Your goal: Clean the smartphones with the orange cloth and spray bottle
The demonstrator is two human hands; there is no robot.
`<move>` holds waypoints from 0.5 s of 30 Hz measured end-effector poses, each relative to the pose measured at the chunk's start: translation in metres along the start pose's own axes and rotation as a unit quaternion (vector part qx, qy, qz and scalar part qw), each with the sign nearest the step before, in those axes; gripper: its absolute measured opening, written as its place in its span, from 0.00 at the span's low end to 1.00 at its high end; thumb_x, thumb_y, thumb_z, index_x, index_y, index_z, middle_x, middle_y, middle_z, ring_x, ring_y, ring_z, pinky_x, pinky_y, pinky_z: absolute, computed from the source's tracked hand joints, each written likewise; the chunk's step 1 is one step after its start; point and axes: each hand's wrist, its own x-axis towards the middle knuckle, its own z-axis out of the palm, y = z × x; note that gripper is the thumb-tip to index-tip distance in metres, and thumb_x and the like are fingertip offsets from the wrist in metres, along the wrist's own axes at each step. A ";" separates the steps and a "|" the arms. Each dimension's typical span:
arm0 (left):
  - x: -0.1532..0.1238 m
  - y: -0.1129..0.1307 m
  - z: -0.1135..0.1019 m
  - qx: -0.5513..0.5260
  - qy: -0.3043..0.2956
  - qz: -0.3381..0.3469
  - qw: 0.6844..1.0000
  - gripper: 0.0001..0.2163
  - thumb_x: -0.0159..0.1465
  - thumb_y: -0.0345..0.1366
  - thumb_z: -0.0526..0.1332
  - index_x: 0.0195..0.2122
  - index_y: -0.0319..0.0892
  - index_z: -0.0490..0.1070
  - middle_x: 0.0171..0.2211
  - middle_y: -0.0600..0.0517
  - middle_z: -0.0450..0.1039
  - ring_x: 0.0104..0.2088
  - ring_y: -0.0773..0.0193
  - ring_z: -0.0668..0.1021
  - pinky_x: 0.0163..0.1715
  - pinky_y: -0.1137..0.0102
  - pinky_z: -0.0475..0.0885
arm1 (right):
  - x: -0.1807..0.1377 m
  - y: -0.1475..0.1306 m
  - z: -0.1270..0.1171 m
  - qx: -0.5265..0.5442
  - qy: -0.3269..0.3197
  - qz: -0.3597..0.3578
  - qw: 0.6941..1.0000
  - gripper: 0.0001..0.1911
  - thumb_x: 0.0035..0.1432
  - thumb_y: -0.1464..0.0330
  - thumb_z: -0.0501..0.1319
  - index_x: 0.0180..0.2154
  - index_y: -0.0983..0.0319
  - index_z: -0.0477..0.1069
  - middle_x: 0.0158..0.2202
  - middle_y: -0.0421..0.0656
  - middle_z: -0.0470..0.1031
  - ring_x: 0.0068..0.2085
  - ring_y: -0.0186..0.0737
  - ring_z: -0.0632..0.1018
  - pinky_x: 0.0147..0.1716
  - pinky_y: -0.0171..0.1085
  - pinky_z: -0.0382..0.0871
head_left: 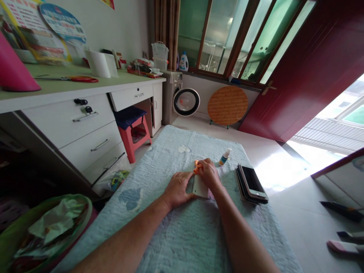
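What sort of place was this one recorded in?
Probably a room in someone's home: a front-loading washing machine with its door open stands beneath the window, a desk with drawers lines the wall, and a quilted cloth covers the surface in front.

On the quilt before us, a flat device lies between our 2 hands: our left hand touches its left side, our right hand is over its far part, with a cloth under the fingers. To the right of that hand stands a spray bottle; nearer us and further right lies a stack with a phone on top. On our left we have a desk, scissors in front of a paper roll on it, a stool beside its drawers, and a bin nearer us. Beyond the quilt, a washing machine stands left of a round tabletop.
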 end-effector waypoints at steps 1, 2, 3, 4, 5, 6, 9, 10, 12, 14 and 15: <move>0.000 -0.001 0.001 -0.002 0.006 -0.003 1.000 0.37 0.49 0.46 0.72 0.59 0.44 0.61 0.55 0.44 0.70 0.53 0.48 0.72 0.56 0.55 0.63 | 0.000 -0.001 0.000 -0.008 -0.015 -0.011 1.000 0.10 0.57 0.74 0.55 0.37 0.60 0.74 0.40 0.44 0.70 0.42 0.39 0.69 0.41 0.33 0.60; -0.001 -0.002 0.002 -0.004 0.010 -0.004 1.000 0.40 0.49 0.45 0.72 0.61 0.44 0.58 0.57 0.44 0.68 0.55 0.47 0.71 0.57 0.55 0.62 | 0.000 -0.002 -0.001 -0.017 -0.027 -0.019 0.999 0.10 0.57 0.74 0.55 0.36 0.60 0.75 0.41 0.45 0.70 0.43 0.40 0.69 0.42 0.34 0.60; -0.001 -0.003 0.003 -0.005 0.013 -0.006 1.000 0.41 0.49 0.45 0.72 0.62 0.44 0.56 0.59 0.43 0.66 0.57 0.47 0.70 0.57 0.54 0.62 | -0.001 -0.003 -0.002 -0.026 -0.036 -0.026 0.999 0.11 0.58 0.74 0.55 0.36 0.60 0.75 0.41 0.45 0.70 0.43 0.40 0.68 0.43 0.34 0.60; -0.002 -0.003 0.004 -0.005 0.015 -0.008 1.000 0.43 0.49 0.45 0.72 0.63 0.44 0.54 0.60 0.42 0.64 0.58 0.47 0.69 0.58 0.54 0.61 | -0.001 -0.004 -0.004 -0.035 -0.044 -0.031 0.998 0.11 0.58 0.74 0.54 0.36 0.60 0.75 0.41 0.45 0.70 0.43 0.41 0.68 0.43 0.35 0.60; -0.002 -0.004 0.004 -0.004 0.015 -0.010 1.000 0.44 0.49 0.46 0.72 0.64 0.43 0.53 0.61 0.41 0.62 0.59 0.47 0.68 0.59 0.54 0.61 | -0.002 -0.005 -0.005 -0.043 -0.052 -0.036 0.997 0.11 0.58 0.74 0.54 0.36 0.60 0.75 0.41 0.45 0.70 0.43 0.41 0.67 0.43 0.35 0.60; -0.002 -0.005 0.005 -0.003 0.014 -0.011 1.000 0.45 0.49 0.47 0.72 0.64 0.43 0.52 0.62 0.41 0.61 0.59 0.46 0.67 0.59 0.53 0.60 | -0.003 -0.007 -0.007 -0.050 -0.059 -0.042 0.996 0.12 0.58 0.75 0.54 0.35 0.60 0.75 0.41 0.45 0.70 0.42 0.41 0.67 0.43 0.35 0.60; -0.002 -0.006 0.004 0.003 0.006 -0.009 1.000 0.45 0.51 0.51 0.69 0.65 0.43 0.49 0.64 0.40 0.59 0.61 0.46 0.65 0.60 0.52 0.59 | -0.007 -0.011 -0.013 -0.058 -0.080 -0.063 0.993 0.13 0.59 0.75 0.53 0.34 0.60 0.75 0.39 0.44 0.71 0.40 0.39 0.67 0.42 0.35 0.59; -0.003 -0.006 0.004 0.004 0.005 -0.006 1.000 0.44 0.52 0.51 0.69 0.65 0.43 0.49 0.64 0.40 0.58 0.61 0.46 0.65 0.60 0.52 0.59 | -0.009 -0.012 -0.016 -0.055 -0.087 -0.070 0.992 0.13 0.59 0.75 0.53 0.33 0.61 0.76 0.39 0.44 0.71 0.40 0.39 0.68 0.42 0.35 0.59; -0.003 -0.006 0.003 0.003 0.004 0.003 1.000 0.44 0.52 0.53 0.68 0.65 0.44 0.48 0.64 0.41 0.58 0.61 0.47 0.65 0.60 0.53 0.59 | -0.012 -0.015 -0.020 -0.043 -0.108 -0.079 0.990 0.12 0.58 0.75 0.53 0.32 0.61 0.76 0.37 0.43 0.71 0.39 0.37 0.69 0.42 0.34 0.60; -0.003 -0.006 0.002 0.005 0.006 0.007 1.000 0.44 0.51 0.54 0.68 0.64 0.45 0.49 0.63 0.42 0.60 0.61 0.48 0.65 0.61 0.55 0.59 | -0.014 -0.018 -0.025 -0.022 -0.140 -0.083 0.986 0.12 0.57 0.76 0.54 0.31 0.62 0.76 0.35 0.43 0.71 0.37 0.35 0.70 0.40 0.32 0.60; -0.003 -0.006 0.002 0.009 0.006 0.006 1.000 0.44 0.51 0.55 0.68 0.64 0.45 0.50 0.62 0.42 0.61 0.61 0.48 0.66 0.61 0.55 0.60 | -0.016 -0.020 -0.028 -0.008 -0.158 -0.085 0.984 0.13 0.55 0.76 0.54 0.31 0.62 0.76 0.34 0.42 0.71 0.36 0.34 0.71 0.39 0.31 0.61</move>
